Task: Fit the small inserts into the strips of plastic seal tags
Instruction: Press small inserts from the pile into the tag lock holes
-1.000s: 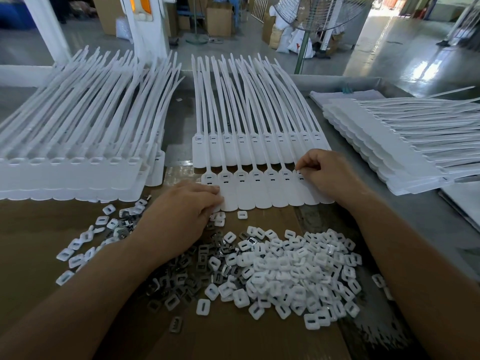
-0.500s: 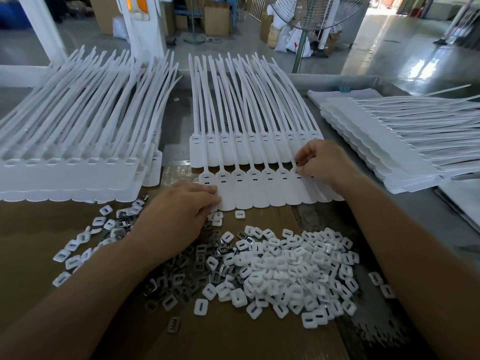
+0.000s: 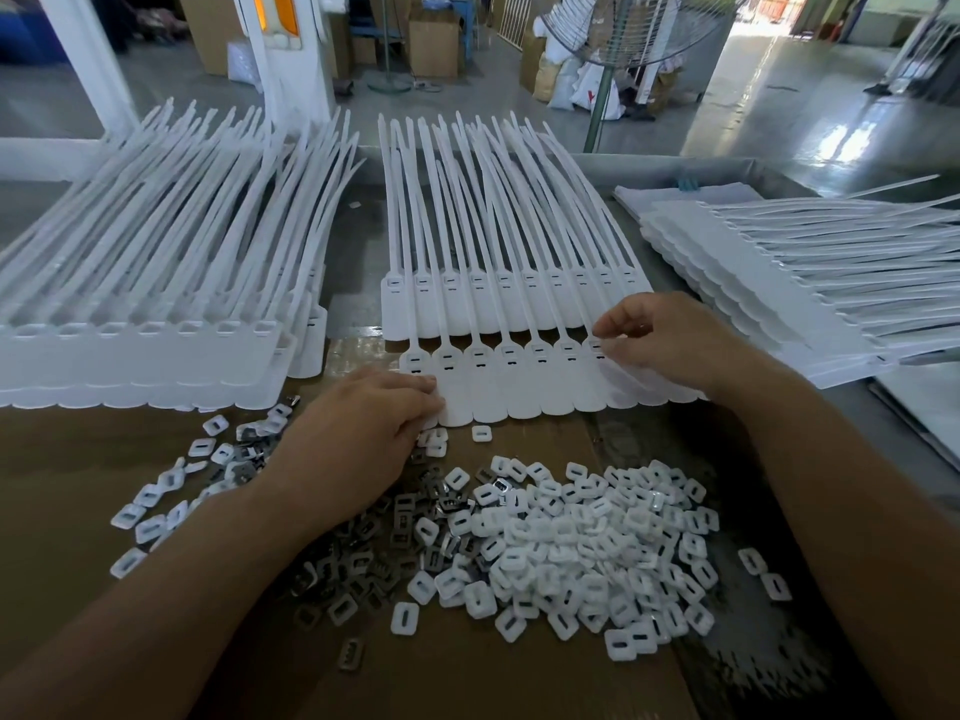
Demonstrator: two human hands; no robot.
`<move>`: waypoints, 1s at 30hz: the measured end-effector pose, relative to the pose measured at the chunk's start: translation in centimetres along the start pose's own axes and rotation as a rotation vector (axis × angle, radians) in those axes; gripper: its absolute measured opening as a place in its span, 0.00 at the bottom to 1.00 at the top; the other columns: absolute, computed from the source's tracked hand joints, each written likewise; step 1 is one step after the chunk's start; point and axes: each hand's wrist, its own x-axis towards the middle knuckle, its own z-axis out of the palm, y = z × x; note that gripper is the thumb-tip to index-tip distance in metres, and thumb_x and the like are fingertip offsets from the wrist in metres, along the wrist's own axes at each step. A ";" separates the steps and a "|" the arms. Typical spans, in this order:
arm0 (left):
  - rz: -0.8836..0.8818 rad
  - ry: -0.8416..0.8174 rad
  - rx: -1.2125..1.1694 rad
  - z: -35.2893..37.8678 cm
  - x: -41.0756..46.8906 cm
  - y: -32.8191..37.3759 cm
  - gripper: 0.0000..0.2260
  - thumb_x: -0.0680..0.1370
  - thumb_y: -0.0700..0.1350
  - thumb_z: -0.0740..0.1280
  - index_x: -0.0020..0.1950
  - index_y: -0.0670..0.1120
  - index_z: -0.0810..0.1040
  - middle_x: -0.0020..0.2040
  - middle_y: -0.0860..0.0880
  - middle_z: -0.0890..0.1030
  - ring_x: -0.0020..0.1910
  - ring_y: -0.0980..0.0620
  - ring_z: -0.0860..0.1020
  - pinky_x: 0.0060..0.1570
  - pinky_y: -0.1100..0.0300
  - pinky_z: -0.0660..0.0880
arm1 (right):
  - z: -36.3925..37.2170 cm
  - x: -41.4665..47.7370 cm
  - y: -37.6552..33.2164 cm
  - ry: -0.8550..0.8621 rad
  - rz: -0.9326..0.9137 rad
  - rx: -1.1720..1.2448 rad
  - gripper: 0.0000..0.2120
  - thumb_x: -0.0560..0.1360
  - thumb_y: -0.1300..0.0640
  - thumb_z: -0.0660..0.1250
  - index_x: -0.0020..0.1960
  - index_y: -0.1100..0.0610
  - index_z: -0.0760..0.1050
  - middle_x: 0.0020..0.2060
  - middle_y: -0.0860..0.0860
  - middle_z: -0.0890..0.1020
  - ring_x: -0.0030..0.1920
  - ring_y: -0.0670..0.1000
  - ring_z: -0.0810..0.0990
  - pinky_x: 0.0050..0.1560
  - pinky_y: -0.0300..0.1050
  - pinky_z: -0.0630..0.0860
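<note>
Near strip (image 3: 524, 392) lies across the desk (image 3: 62, 470), in the same place as half a second back. Right hand (image 3: 670, 340) has barely shifted; its curled fingertips pinch the seventh tag head, and I cannot tell if an insert sits under them. Left hand (image 3: 358, 439) stays flat, fingers straight, pressing the strip's left end. Inserts (image 3: 582, 543) are heaped just nearer, between the forearms. Left stack (image 3: 130, 350) and right stack (image 3: 779, 283) flank the strip.
</note>
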 end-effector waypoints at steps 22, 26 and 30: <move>0.008 -0.008 0.017 0.3 0.3 -0.3 0.12 0.78 0.46 0.60 0.60 0.52 0.77 0.63 0.56 0.74 0.64 0.55 0.69 0.62 0.65 0.59 | -1.0 -6.0 -1.1 -0.498 -0.100 -0.193 0.05 0.70 0.55 0.72 0.39 0.46 0.78 0.35 0.39 0.81 0.36 0.35 0.77 0.39 0.29 0.73; 0.013 -0.007 0.018 0.2 0.1 -0.3 0.12 0.78 0.47 0.60 0.60 0.53 0.77 0.63 0.56 0.75 0.63 0.55 0.69 0.61 0.64 0.60 | -0.9 -6.0 -1.3 -0.464 -0.117 -0.208 0.05 0.70 0.54 0.71 0.37 0.46 0.77 0.34 0.38 0.80 0.35 0.36 0.77 0.39 0.31 0.73; 0.014 -0.011 0.021 0.2 0.2 -0.3 0.13 0.78 0.47 0.59 0.61 0.53 0.76 0.63 0.57 0.74 0.64 0.56 0.69 0.61 0.64 0.60 | -1.1 -5.6 -1.2 -0.402 -0.142 -0.190 0.05 0.70 0.53 0.71 0.37 0.46 0.77 0.32 0.37 0.80 0.32 0.36 0.75 0.34 0.29 0.70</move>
